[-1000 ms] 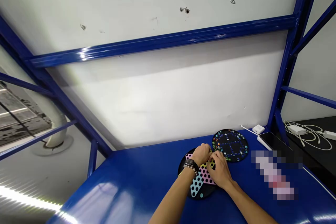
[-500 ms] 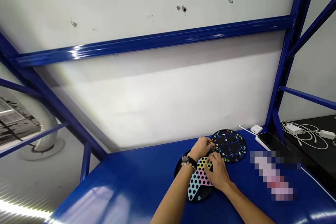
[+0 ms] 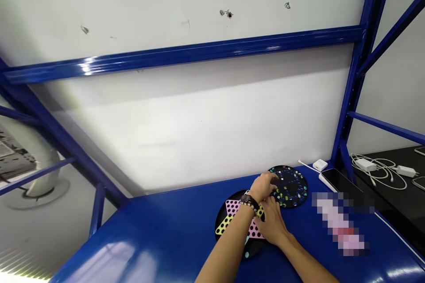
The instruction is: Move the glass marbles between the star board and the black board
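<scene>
A round black board (image 3: 220, 216) carries a star pattern of pink, yellow and pale blue points with rows of black holes, like a Chinese checkers board. Beyond it to the right, a round black tray (image 3: 290, 186) holds many small shiny glass marbles (image 3: 284, 197), mostly blue, some green and orange. My left hand (image 3: 264, 185), with a watch and a bead bracelet at the wrist, reaches across the board to the tray's near left edge; its fingers are bent and apart. Spread over the board's right side is my right hand (image 3: 272, 223), thumb and fingers apart. My left forearm hides the board's middle.
Right of the tray lie a black phone (image 3: 341, 180), a white charger (image 3: 320, 165) and a blurred-out patch (image 3: 340, 225). White cables (image 3: 381, 166) lie on a dark surface farther right. A blue frame (image 3: 186, 55) stands before the white wall.
My left hand has moved right, from beside the tray's edge to over its marbles, and its fingers have spread. The right hand stays at the board. The view has shifted slightly.
</scene>
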